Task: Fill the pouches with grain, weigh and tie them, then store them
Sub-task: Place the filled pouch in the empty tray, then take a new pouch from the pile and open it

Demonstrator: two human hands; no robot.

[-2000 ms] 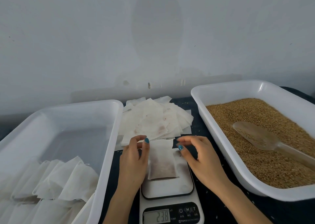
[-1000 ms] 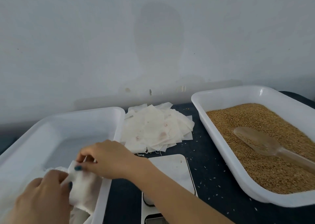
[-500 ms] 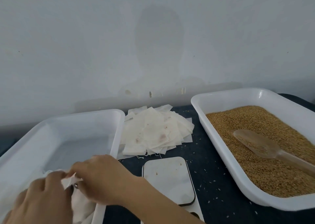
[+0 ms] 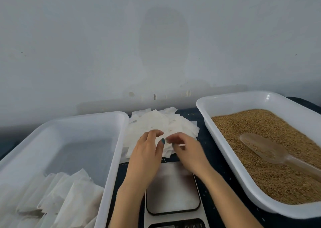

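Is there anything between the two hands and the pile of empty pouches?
Nothing visible. The left hand and the right hand are both at the near edge of the pile, just beyond the scale.

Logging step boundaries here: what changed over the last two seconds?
The scale platform was emptied: its pouch went into the left tray with the other filled pouches. The left hand and right hand then came back right to the pile of empty pouches; whether either grips one is unclear. The grain tray and scoop stayed put.
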